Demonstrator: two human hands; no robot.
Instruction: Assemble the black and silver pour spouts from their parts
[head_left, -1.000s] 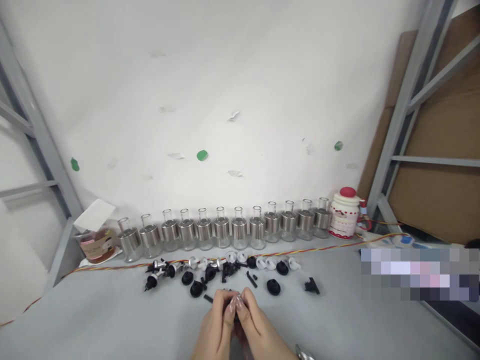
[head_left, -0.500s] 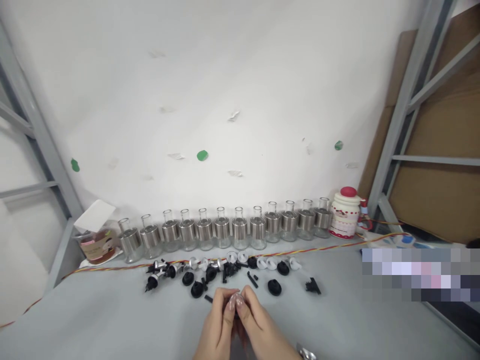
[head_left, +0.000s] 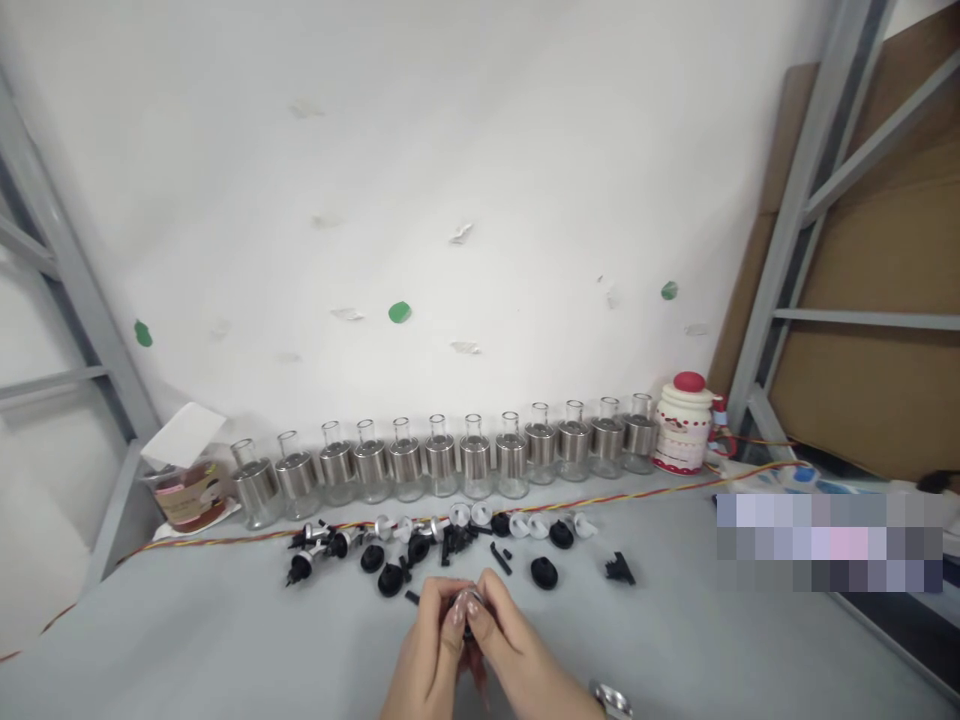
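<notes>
My left hand (head_left: 426, 640) and my right hand (head_left: 511, 638) meet at the front middle of the table, fingers curled and thumbs together. Between them they pinch a small black part with a silvery edge (head_left: 469, 630), mostly covered by the fingers. Just beyond lie loose black round caps (head_left: 544, 573), thin black strips (head_left: 501, 559) and white round pieces (head_left: 519, 525). Several silver-and-black pourer-like tops (head_left: 307, 566) lie to the left of these. A toothed black piece (head_left: 620, 569) rests apart on the right.
A row of glass bottles with metal sleeves (head_left: 475, 458) lines the wall. A plastic tub (head_left: 189, 498) stands left and a red-lidded jar (head_left: 684, 425) right. A twisted cable (head_left: 622, 495) crosses the table. By my right wrist is a shiny metal object (head_left: 613, 700).
My hands stay together around the part, thumbs slightly shifted, and more of its black and silvery surface shows. The whole view has moved a little.
</notes>
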